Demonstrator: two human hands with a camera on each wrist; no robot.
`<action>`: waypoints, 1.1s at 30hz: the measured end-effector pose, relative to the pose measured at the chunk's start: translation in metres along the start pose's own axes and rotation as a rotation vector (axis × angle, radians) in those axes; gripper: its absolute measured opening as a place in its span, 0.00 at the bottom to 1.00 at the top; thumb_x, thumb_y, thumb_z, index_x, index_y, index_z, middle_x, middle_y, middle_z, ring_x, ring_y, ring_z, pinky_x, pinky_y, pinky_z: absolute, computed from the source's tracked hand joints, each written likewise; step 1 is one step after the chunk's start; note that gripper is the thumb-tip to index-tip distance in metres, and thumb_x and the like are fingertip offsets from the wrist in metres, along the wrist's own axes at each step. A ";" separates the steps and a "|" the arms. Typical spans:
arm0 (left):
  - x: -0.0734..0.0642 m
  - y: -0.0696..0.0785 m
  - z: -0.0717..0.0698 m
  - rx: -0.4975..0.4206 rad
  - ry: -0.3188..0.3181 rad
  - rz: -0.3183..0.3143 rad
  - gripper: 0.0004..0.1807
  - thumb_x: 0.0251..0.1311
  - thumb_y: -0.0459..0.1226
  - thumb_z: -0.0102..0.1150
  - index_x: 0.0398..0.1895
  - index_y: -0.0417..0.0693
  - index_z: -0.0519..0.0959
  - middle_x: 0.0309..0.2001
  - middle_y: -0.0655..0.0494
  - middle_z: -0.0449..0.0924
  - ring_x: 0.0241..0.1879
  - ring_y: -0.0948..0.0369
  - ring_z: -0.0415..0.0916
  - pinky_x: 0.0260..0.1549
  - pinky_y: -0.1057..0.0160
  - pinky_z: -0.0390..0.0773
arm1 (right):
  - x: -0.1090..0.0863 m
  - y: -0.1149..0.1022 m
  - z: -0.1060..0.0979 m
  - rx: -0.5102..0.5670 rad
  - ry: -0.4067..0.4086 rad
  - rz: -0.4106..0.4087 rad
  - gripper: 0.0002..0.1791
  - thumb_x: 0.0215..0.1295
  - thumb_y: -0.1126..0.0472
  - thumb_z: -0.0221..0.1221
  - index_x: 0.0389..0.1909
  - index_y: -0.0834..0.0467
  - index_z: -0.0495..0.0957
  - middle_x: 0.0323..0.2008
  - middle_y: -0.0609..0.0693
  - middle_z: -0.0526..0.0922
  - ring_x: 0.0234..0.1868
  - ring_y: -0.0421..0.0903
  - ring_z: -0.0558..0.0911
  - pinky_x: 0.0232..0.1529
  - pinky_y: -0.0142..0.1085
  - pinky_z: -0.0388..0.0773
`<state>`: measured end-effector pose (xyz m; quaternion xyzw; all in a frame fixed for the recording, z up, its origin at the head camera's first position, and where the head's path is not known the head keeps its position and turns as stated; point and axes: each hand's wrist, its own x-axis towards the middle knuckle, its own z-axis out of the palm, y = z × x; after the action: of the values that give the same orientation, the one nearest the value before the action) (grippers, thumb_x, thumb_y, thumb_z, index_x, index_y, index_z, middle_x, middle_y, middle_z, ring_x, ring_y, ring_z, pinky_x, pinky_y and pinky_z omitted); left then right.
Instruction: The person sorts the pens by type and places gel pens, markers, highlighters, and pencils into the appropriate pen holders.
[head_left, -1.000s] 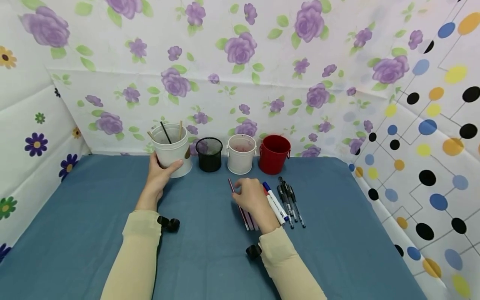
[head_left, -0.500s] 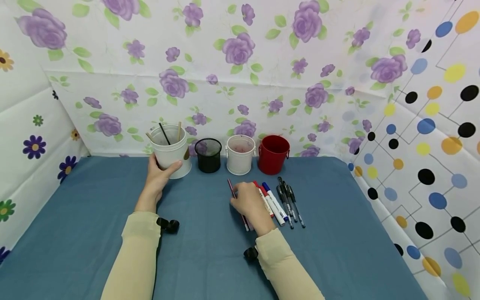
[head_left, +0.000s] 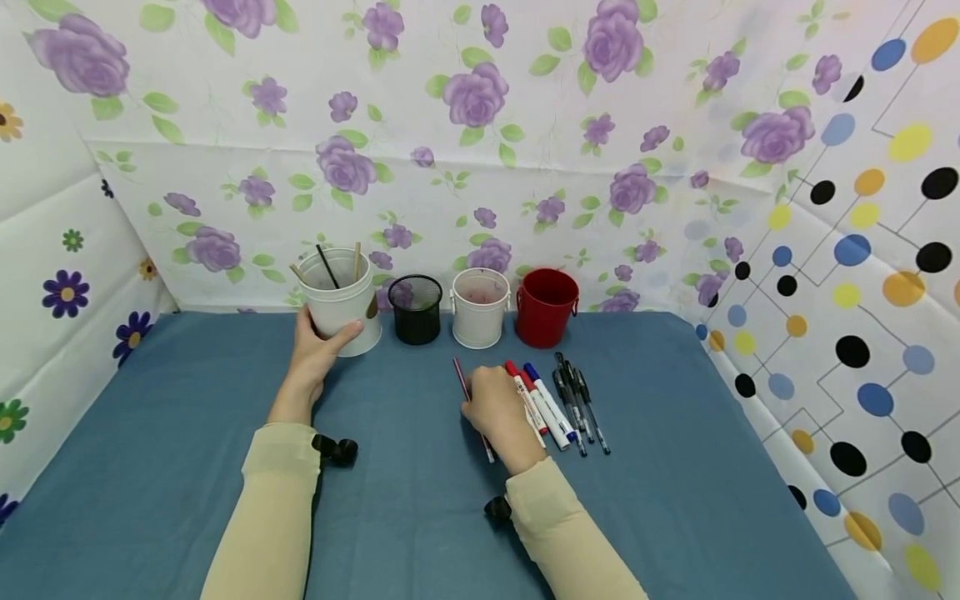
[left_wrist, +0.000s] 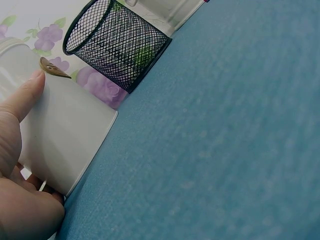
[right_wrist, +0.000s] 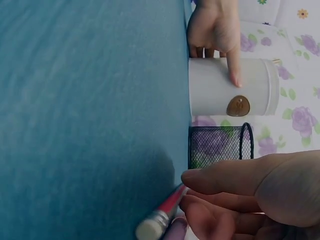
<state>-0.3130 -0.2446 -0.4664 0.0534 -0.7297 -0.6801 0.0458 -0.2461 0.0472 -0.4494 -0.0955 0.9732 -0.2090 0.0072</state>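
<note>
On the desk (head_left: pixel 405 508), the large white bucket (head_left: pixel 339 315) is still gripped by the left hand (head_left: pixel 311 362). The right hand (head_left: pixel 497 408) has been shifted leftward, uncovering the red markers (head_left: pixel 531 403); its fingers are now narrowed in an apparent pinch on the reddish pencil (right_wrist: pixel 171 201) left of them, so a grasp seems secured.
</note>
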 end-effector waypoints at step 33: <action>-0.006 0.007 0.002 0.004 -0.006 0.002 0.60 0.67 0.44 0.72 0.87 0.52 0.36 0.84 0.42 0.43 0.82 0.45 0.47 0.79 0.43 0.53 | -0.003 -0.005 0.000 0.112 -0.092 -0.040 0.09 0.60 0.60 0.78 0.39 0.58 0.91 0.34 0.51 0.86 0.38 0.47 0.78 0.40 0.42 0.83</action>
<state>-0.3075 -0.2416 -0.4592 0.0505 -0.7311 -0.6789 0.0441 -0.2423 0.0434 -0.4472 -0.1240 0.9566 -0.2584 0.0531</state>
